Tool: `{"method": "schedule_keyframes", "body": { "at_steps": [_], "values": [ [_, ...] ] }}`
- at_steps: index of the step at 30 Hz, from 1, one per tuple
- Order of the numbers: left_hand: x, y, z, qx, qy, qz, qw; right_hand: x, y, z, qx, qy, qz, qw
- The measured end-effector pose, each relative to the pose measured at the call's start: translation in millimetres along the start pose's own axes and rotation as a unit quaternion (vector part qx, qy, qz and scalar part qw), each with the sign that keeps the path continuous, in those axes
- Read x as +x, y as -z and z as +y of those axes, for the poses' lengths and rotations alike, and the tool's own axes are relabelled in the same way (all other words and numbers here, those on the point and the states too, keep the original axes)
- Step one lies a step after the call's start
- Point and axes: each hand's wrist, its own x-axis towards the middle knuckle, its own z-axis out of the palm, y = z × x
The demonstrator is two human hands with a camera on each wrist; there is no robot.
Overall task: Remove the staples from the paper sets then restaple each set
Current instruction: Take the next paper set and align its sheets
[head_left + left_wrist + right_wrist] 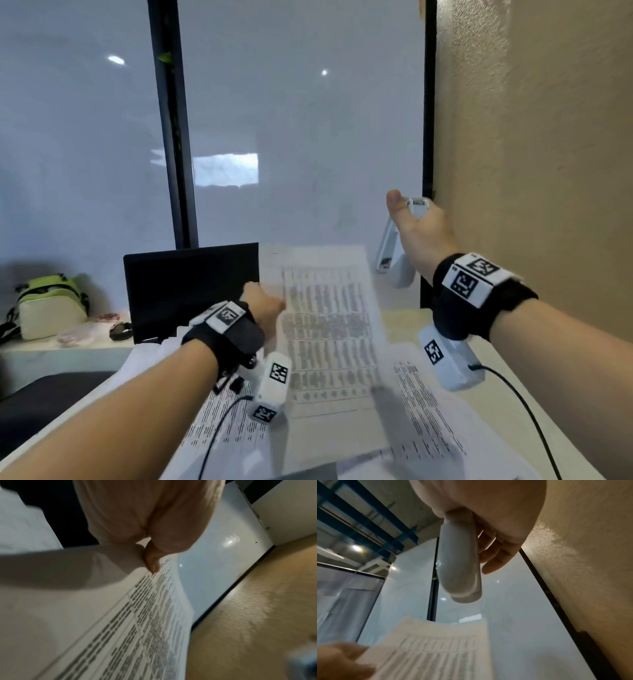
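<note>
My left hand (263, 299) grips a printed paper set (325, 329) by its left edge and holds it up off the table, tilted toward me. In the left wrist view my thumb (151, 558) presses on the top sheet of the paper set (128, 622). My right hand (416, 226) is raised to the right of the sheets and grips a white stapler (388, 253), whose jaws hang open. From the right wrist view, the stapler (458, 561) sits in my palm above the paper set (436, 649).
More printed sheets (428, 411) lie on the table (520, 394) under the lifted set. A black laptop (191, 287) stands open behind my left hand. A green and white bag (51, 308) sits far left. A textured wall (548, 171) runs close on the right.
</note>
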Motion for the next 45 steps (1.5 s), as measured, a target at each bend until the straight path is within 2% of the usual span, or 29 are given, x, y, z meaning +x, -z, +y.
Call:
{"method": "schedule_keyframes", "body": {
  "at_steps": [4,9,11,15,20,23,27,30,34,45],
  "values": [
    [14,43,-14,0.155,0.047,0.057,0.985,-15,-4,44,-0.046,-0.06,-0.09,0.993],
    [22,70,-31,0.27,0.096,0.063,0.956,-30,-10,85,-0.079,-0.114,-0.156,0.978],
    [23,65,-33,0.306,0.086,0.039,0.947,-34,-12,100,-0.096,-0.127,-0.165,0.973],
    [20,29,-31,0.359,0.029,-0.052,0.932,-39,-14,130,-0.107,-0.164,-0.164,0.967],
    [20,-37,-32,0.347,0.001,-0.137,0.928,-40,-18,160,-0.115,-0.189,-0.164,0.961],
    [21,-77,-37,0.335,0.023,-0.198,0.921,-41,-20,180,-0.129,-0.214,-0.173,0.953],
    [30,-113,-52,0.344,0.043,-0.225,0.911,-39,-18,198,-0.136,-0.238,-0.17,0.947],
    [33,-123,-56,0.343,0.049,-0.241,0.907,-34,-15,201,-0.139,-0.241,-0.189,0.942],
    [26,-129,-54,0.299,0.067,-0.247,0.919,-33,-9,195,-0.167,-0.24,-0.197,0.936],
    [-20,-144,-45,0.322,0.029,-0.326,0.888,-38,19,182,-0.149,-0.226,-0.167,0.948]
  ]
}}
